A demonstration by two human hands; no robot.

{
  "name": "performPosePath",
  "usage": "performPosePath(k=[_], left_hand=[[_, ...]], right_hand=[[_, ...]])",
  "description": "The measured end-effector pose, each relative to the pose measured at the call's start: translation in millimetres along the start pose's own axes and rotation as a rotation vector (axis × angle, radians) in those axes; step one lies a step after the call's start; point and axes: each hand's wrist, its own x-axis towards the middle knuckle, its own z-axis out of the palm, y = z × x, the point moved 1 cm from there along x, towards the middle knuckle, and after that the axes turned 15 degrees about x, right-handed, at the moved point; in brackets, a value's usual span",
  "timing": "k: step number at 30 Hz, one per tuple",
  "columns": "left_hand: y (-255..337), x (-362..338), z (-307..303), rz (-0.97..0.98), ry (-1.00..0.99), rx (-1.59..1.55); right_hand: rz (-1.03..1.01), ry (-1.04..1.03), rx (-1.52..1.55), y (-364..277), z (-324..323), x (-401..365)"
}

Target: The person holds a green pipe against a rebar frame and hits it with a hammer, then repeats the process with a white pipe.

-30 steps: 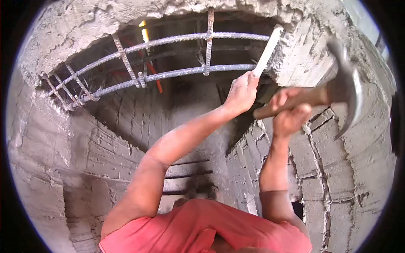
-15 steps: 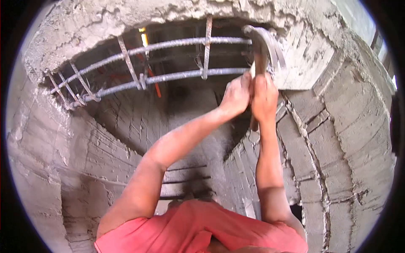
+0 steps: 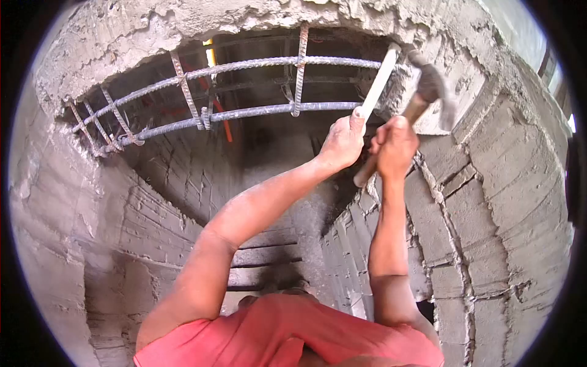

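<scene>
A pale rod-like chisel (image 3: 380, 79) is gripped near its lower end by my left hand (image 3: 343, 142). It slants up and right, its upper end by the broken concrete edge at the right of the opening. Closed around the wooden handle of a hammer (image 3: 428, 88), my right hand (image 3: 395, 147) is just right of my left hand. The hammer head is slightly blurred and sits right of the chisel, apart from it. Two curved steel bars (image 3: 244, 113) with short crossbars span the opening on the left.
Rough concrete (image 3: 122, 37) rims the opening above. Cracked, block-patterned concrete (image 3: 483, 214) slopes at the right, and another grey wall (image 3: 49, 202) stands at the left. Below lie steps (image 3: 266, 254). An orange strip (image 3: 228, 130) hangs behind the bars.
The hammer has swung right, away from the chisel, with my right hand shifting slightly right and down. The chisel, hidden behind the hammer before, now shows in full above my left hand.
</scene>
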Motion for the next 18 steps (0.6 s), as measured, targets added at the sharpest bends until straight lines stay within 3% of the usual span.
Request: performPosePath(k=[1,2,3,4,6,7,11,12,13,14,16,17,18], left_hand=[[2,2,0,0.005,0.0,0.009],[5,4,0,0.003,-0.001,-0.024],[4,-4,3,-0.017,-0.02,-0.059],[1,-2,6,-0.042,-0.053,-0.103],[2,0,6,-0.032,-0.075,-0.171],[2,-1,6,-0.03,-0.1,-0.238],[0,0,-5,-0.046,-0.077,-0.105],[0,3,-6,-0.034,-0.058,-0.071],[0,3,-6,-0.03,-0.037,-0.036],[-1,2,-7,-0.021,-0.046,-0.048],[0,9,-9,-0.003,-0.038,-0.051],[-3,2,-5,-0.008,-0.054,-0.062],[-4,2,0,-0.035,-0.037,-0.14]], right_hand=[[-0.021,0.044,0.092,-8,1,0],[-0.139,-0.039,0.192,-19,-5,-5],[-0.158,-0.023,0.443,-32,-11,-13],[-0.16,-0.141,0.847,-50,-19,-18],[-0.648,-0.287,0.658,-98,-20,-20],[-0.644,-0.284,0.659,-94,-21,-19],[-0.946,-0.162,0.64,-46,-16,0],[-0.694,0.017,0.014,7,-15,9],[0.06,-0.091,-0.128,1,-9,12],[0.067,-0.087,-0.118,-1,-11,3],[-0.149,-0.137,0.254,-9,-17,-9],[-0.314,-0.083,0.201,-25,-17,-16],[-0.345,-0.194,0.606,-47,-16,-17]])
